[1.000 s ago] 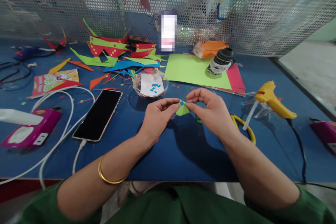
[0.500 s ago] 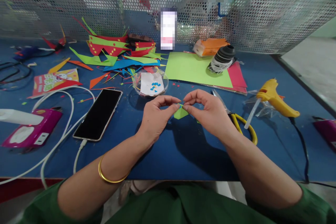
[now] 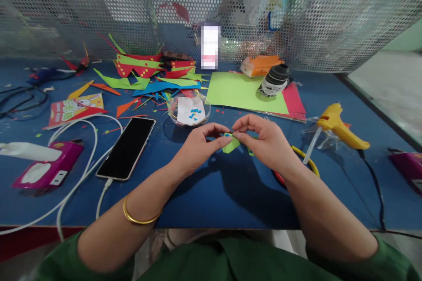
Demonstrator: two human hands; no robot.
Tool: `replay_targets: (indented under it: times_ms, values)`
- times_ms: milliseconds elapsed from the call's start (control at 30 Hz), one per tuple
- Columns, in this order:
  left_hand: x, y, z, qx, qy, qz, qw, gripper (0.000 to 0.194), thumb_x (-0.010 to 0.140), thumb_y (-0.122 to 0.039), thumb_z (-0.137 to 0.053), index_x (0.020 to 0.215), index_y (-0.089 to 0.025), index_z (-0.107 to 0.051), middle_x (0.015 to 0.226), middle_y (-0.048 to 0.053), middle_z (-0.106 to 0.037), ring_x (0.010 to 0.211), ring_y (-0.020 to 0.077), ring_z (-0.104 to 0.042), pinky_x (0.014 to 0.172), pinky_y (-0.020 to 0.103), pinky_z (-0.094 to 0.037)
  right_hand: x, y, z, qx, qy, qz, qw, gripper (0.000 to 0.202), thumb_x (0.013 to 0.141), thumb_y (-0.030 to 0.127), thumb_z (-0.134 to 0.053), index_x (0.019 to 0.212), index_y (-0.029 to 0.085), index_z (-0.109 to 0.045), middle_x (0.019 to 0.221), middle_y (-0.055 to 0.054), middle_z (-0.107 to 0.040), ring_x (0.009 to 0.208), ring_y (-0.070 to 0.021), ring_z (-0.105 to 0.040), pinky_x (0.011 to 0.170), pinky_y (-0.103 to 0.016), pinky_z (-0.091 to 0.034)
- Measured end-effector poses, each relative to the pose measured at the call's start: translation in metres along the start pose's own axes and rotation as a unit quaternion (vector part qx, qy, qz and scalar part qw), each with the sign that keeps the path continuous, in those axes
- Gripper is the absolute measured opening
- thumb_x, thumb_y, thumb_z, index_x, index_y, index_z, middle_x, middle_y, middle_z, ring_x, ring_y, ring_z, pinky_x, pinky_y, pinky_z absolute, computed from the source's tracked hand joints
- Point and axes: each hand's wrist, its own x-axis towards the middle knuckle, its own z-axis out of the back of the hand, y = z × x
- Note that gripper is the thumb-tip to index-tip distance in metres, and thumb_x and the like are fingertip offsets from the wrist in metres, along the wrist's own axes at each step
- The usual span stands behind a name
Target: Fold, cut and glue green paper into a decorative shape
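The green paper is over the blue table, nearer the person than the bowl. It seems to run side to side, but the right hand hides some. One flap points down toward the person. The left hand pinches its left side, and the right hand's closed fingertips grip its top edge.

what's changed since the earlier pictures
The left hand has slid its thumb inward, toward the right hand, over the green paper piece, partly covering the blue square that showed more fully at first. Neither hand has let go. The black-screened phone, yellow glue gun and clear dish stayed put; the camera shifted slightly.
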Motion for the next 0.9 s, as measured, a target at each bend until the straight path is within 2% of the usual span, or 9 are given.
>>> replay_targets:
  times_ms: [100, 167, 267, 333, 500, 733, 833, 900]
  values:
    - [0.001, 0.001, 0.002, -0.077, 0.022, 0.040, 0.996, 0.031, 0.062, -0.029, -0.086, 0.087, -0.018, -0.071, 0.085, 0.002, -0.070, 0.079, 0.0135, -0.063, 0.075, 0.025, -0.049, 0.000, -0.001, 0.003, -0.020, -0.003, 0.020, 1.000, 0.007, 0.083, 0.024, -0.063, 0.089, 0.021, -0.064, 0.085, -0.001, -0.069, 0.081, -0.0171, -0.064, 0.078, -0.034, -0.049]
    - [0.001, 0.003, 0.001, -0.145, 0.021, 0.079, 0.986, 0.037, 0.059, -0.024, -0.087, 0.090, -0.017, -0.069, 0.085, 0.001, -0.070, 0.078, 0.0120, -0.064, 0.075, 0.024, -0.049, 0.000, -0.001, 0.005, -0.032, -0.016, 0.033, 0.999, 0.006, 0.083, 0.024, -0.063, 0.089, 0.022, -0.063, 0.085, -0.002, -0.069, 0.083, -0.0185, -0.064, 0.080, -0.036, -0.049]
    - [0.000, 0.005, -0.002, -0.230, 0.006, 0.128, 0.965, 0.046, 0.059, -0.019, -0.087, 0.100, -0.016, -0.066, 0.088, 0.003, -0.072, 0.080, 0.0130, -0.067, 0.076, 0.026, -0.052, 0.000, 0.000, 0.004, -0.054, -0.044, 0.052, 0.996, 0.004, 0.083, 0.023, -0.062, 0.088, 0.024, -0.062, 0.083, -0.001, -0.070, 0.082, -0.0192, -0.066, 0.084, -0.040, -0.050]
    - [-0.001, 0.006, -0.005, -0.260, -0.010, 0.138, 0.956, 0.047, 0.060, -0.017, -0.086, 0.102, -0.016, -0.065, 0.089, 0.005, -0.074, 0.080, 0.0139, -0.069, 0.077, 0.027, -0.054, 0.000, 0.000, 0.002, -0.073, -0.060, 0.067, 0.993, 0.005, 0.084, 0.022, -0.061, 0.088, 0.025, -0.061, 0.083, 0.000, -0.071, 0.080, -0.0190, -0.067, 0.090, -0.043, -0.049]
    - [-0.003, 0.006, -0.009, -0.257, -0.067, 0.119, 0.957, 0.045, 0.062, -0.020, -0.086, 0.101, -0.015, -0.065, 0.080, 0.003, -0.074, 0.073, 0.0134, -0.068, 0.070, 0.026, -0.054, -0.001, -0.002, -0.002, -0.143, -0.083, 0.119, 0.979, 0.008, 0.084, 0.019, -0.062, 0.090, 0.025, -0.060, 0.083, 0.002, -0.072, 0.080, -0.0178, -0.069, 0.113, -0.053, -0.033]
    - [-0.005, 0.007, -0.011, -0.244, -0.091, 0.123, 0.958, 0.046, 0.061, -0.018, -0.086, 0.102, -0.014, -0.066, 0.075, -0.001, -0.071, 0.063, 0.0086, -0.060, 0.057, 0.021, -0.046, -0.004, -0.005, -0.006, -0.203, -0.095, 0.162, 0.961, 0.010, 0.086, 0.019, -0.063, 0.091, 0.026, -0.058, 0.083, 0.004, -0.074, 0.082, -0.0182, -0.071, 0.113, -0.052, -0.035]
    - [-0.005, 0.006, -0.012, -0.235, -0.114, 0.116, 0.958, 0.044, 0.062, -0.016, -0.084, 0.102, -0.015, -0.066, 0.075, -0.002, -0.070, 0.061, 0.0070, -0.057, 0.054, 0.019, -0.042, -0.006, -0.002, -0.008, -0.218, -0.110, 0.185, 0.952, 0.012, 0.089, 0.020, -0.062, 0.099, 0.025, -0.058, 0.093, 0.001, -0.077, 0.089, -0.0197, -0.073, 0.114, -0.051, -0.035]
    - [-0.005, 0.005, -0.012, -0.232, -0.134, 0.110, 0.957, 0.043, 0.063, -0.016, -0.082, 0.103, -0.015, -0.065, 0.075, -0.001, -0.070, 0.060, 0.0074, -0.058, 0.054, 0.020, -0.042, -0.007, 0.001, -0.008, -0.234, -0.124, 0.228, 0.937, 0.018, 0.090, 0.020, -0.059, 0.107, 0.025, -0.058, 0.104, -0.003, -0.078, 0.099, -0.0215, -0.073, 0.115, -0.050, -0.034]
